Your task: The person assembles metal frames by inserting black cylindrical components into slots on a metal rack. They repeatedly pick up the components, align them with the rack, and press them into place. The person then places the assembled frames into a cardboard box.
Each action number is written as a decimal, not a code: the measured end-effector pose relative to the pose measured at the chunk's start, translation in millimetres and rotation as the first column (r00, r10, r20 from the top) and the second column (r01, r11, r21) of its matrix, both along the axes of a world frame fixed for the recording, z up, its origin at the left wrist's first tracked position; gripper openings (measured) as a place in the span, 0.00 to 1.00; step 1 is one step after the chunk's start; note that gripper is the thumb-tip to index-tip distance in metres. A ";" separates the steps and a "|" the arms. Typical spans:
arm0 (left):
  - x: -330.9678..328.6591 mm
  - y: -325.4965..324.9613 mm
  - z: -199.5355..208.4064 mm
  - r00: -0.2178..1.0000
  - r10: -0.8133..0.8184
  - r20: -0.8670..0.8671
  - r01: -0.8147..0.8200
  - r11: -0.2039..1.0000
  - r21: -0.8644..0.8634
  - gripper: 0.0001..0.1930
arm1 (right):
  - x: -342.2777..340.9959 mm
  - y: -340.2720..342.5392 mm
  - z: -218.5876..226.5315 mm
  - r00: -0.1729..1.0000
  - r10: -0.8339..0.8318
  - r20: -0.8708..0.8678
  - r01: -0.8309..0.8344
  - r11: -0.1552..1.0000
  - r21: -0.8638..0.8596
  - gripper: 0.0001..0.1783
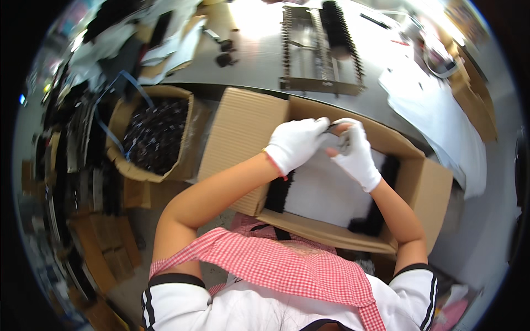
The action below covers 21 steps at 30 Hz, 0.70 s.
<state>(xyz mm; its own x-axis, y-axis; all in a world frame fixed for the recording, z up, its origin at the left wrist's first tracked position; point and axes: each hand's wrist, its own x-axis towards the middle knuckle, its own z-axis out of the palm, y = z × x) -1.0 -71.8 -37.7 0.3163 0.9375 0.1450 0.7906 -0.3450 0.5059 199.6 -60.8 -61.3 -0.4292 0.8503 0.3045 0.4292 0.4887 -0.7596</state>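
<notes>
While left hand (298, 142) pinches a dark piece (332, 127), right hand (358, 155) half-curled, grip unclear

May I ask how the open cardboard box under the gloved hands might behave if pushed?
The open cardboard box would probably hold its shape, as its walls stand upright. Its ribbed left flap might swing, being folded outward. The white sheet inside could slide, since it looks smooth and flat.

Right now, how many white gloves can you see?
2: one glove on the left hand, one glove on the right hand, both over the box. Others may be hidden.
</notes>
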 end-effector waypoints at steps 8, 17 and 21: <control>18.7 -24.2 -42.7 0.963 -0.235 -0.131 0.185 0.933 -0.310 0.13 | 17.6 -19.6 -23.6 0.934 0.154 0.321 -0.081 0.970 -0.231 0.14; 7.9 24.8 -68.3 0.894 -0.088 -0.440 0.034 0.991 -0.128 0.21 | 6.9 8.7 -98.8 0.891 -0.449 0.069 0.452 0.862 -0.229 0.13; 17.8 56.8 -86.2 0.812 -0.176 -0.557 -0.042 0.933 -0.357 0.17 | -26.4 14.7 -131.9 0.827 -0.561 -0.042 0.552 0.823 -0.132 0.11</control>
<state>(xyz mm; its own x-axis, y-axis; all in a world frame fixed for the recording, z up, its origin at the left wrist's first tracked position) 16.8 -15.0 -123.9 0.3016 0.8644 -0.4023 0.9510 -0.3026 0.0627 173.2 -46.0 -193.1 0.1476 0.9672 0.2069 0.5422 0.0958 -0.8348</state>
